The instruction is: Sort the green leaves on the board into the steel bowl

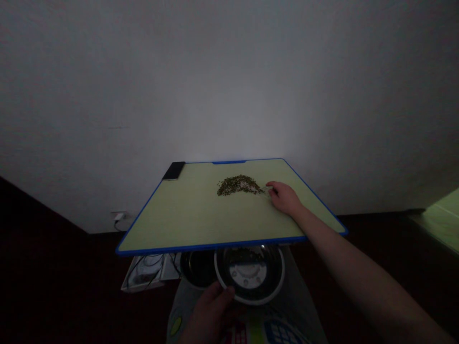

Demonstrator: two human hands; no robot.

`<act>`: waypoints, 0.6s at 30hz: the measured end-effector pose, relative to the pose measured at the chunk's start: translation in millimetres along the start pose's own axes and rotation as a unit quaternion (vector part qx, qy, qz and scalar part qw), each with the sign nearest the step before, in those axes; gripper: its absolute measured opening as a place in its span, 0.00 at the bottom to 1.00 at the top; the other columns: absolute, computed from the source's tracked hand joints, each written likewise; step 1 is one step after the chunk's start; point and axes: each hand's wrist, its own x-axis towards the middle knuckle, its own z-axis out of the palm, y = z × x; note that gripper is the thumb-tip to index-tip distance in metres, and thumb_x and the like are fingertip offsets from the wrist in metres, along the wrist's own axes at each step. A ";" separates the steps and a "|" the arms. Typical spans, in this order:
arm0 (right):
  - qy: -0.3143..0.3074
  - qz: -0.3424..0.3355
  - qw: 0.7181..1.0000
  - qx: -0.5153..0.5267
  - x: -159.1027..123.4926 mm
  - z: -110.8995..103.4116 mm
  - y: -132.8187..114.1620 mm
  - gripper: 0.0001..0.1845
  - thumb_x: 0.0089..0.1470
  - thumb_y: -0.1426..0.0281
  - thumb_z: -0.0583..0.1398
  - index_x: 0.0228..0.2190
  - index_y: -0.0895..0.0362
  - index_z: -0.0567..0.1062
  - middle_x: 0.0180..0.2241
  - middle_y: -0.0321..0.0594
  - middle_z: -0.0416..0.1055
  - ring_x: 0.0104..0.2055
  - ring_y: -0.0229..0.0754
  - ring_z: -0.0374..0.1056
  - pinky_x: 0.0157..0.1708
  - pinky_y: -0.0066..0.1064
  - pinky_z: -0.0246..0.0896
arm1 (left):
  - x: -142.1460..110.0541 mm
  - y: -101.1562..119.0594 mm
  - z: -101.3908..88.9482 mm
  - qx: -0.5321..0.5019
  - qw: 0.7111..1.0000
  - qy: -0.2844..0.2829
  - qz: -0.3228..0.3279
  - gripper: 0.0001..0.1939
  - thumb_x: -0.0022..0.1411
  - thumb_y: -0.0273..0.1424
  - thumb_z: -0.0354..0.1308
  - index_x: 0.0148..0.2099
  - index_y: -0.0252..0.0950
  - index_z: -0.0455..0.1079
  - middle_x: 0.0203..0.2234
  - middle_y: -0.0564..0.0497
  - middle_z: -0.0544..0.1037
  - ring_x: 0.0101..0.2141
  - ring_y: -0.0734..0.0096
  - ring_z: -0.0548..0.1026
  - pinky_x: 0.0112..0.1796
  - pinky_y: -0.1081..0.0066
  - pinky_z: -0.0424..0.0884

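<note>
A pale green cutting board (201,210) with a blue edge lies in front of the white wall. On it sits a low heap of small dark green bits (239,186), perhaps chopped herbs or seeds. My right hand (283,198) rests on the board just right of the heap, its fingers curled towards it. Below the board's near edge, my left hand (210,315) grips the white rim of a round bowl (251,276) with a dark, shiny inside. What lies in the bowl is too dim to tell.
A black phone (174,170) lies on the board's far left corner. A dark metal bowl (198,268) sits left of the white-rimmed one. A pale package with black cables (145,272) lies further left. A patterned cloth (251,329) lies beneath the bowls, and a wall socket (119,216) is low on the wall.
</note>
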 end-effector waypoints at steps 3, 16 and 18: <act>-0.001 0.015 1.000 -0.002 -0.1 -1.4 0.1 0.18 0.54 0.73 0.54 0.46 0.60 0.75 0.35 0.46 0.76 0.38 0.45 0.70 0.42 0.33 0.61 | -2.2 0.7 3.2 0.003 1.000 0.016 0.003 0.19 0.45 0.37 0.70 0.40 0.37 0.76 0.42 0.44 0.84 0.46 0.50 0.79 0.44 0.61 0.73; 0.004 0.046 0.999 0.005 0.2 -2.2 1.5 0.17 0.53 0.73 0.55 0.43 0.58 0.76 0.32 0.44 0.75 0.34 0.44 0.69 0.39 0.32 0.59 | -2.3 0.3 4.8 0.020 0.999 0.030 -0.006 0.21 0.43 0.38 0.71 0.40 0.36 0.77 0.38 0.42 0.84 0.39 0.51 0.81 0.33 0.65 0.73; 0.002 0.042 0.999 0.006 0.5 -0.9 2.9 0.17 0.53 0.73 0.55 0.43 0.58 0.75 0.32 0.43 0.75 0.34 0.44 0.69 0.39 0.32 0.59 | -1.3 -0.9 3.2 0.014 1.000 0.024 0.001 0.21 0.43 0.38 0.71 0.40 0.35 0.77 0.37 0.42 0.85 0.40 0.51 0.81 0.36 0.64 0.73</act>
